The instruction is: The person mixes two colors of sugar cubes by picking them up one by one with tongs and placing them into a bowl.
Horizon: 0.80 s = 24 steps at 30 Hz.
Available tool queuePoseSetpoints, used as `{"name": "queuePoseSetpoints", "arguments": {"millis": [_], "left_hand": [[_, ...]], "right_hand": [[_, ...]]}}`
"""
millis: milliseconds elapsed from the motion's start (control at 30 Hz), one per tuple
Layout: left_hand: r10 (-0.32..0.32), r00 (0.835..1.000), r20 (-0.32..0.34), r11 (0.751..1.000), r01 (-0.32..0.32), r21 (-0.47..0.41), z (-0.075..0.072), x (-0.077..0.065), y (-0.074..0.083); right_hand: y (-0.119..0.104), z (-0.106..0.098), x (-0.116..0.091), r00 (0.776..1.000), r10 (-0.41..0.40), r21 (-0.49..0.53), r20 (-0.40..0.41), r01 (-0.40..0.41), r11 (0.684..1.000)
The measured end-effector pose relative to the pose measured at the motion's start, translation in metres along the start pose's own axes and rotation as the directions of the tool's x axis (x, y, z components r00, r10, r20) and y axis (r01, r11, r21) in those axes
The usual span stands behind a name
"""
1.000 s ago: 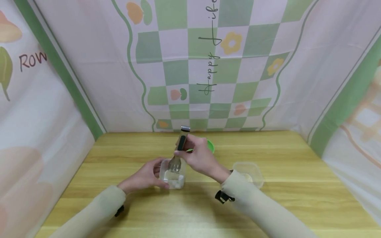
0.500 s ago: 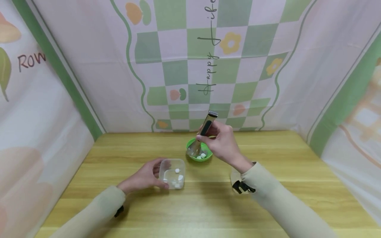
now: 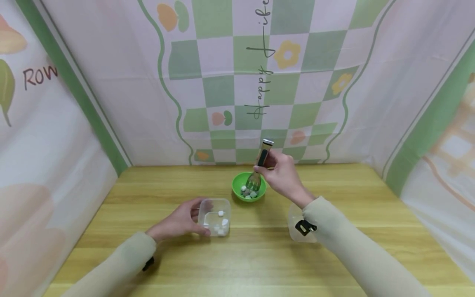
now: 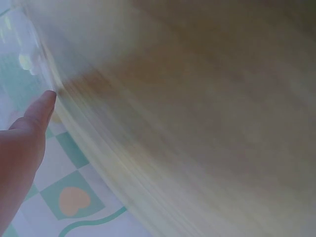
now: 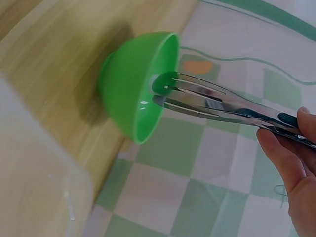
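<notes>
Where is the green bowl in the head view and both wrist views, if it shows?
Head: green bowl below centre, slightly right.
Left wrist: not in it.
Right wrist: green bowl left of centre, mostly upper half, tongs pointing at its mouth.
Shared landmark: green-and-white checked backdrop, in all three.

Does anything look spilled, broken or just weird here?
I see nothing spilled or broken: the white pieces in view sit in the clear box and the green bowl. One funny thing: the word "Happy" on the cloth behind the table runs sideways, reading upward.
</notes>
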<state>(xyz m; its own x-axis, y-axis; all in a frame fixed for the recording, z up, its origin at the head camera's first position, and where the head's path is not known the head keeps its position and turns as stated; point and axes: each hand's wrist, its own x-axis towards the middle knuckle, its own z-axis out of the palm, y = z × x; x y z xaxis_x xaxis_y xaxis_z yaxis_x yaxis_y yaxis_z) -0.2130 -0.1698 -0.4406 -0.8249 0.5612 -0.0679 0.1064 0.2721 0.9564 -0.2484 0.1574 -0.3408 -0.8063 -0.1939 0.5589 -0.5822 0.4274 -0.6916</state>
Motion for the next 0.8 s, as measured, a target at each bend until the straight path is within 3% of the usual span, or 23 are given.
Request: {"name": "queuePoseSetpoints", "arguments": {"millis": [400,800], "left_hand": [[0.008,1.0,0.001,1.0,-0.008,-0.007,0.0,0.0,-0.001],[-0.003,1.0,-0.006,1.0,0.003,-0.005,0.0,0.001,-0.002]], "right_hand": [[0.004,-0.003,0.002,1.0,0.026,-0.01,-0.016,-0.026,1.0],[-0.032,0.001,-0.01,0.999,-0.025,0.083,0.023,0.023,0.996]]}}
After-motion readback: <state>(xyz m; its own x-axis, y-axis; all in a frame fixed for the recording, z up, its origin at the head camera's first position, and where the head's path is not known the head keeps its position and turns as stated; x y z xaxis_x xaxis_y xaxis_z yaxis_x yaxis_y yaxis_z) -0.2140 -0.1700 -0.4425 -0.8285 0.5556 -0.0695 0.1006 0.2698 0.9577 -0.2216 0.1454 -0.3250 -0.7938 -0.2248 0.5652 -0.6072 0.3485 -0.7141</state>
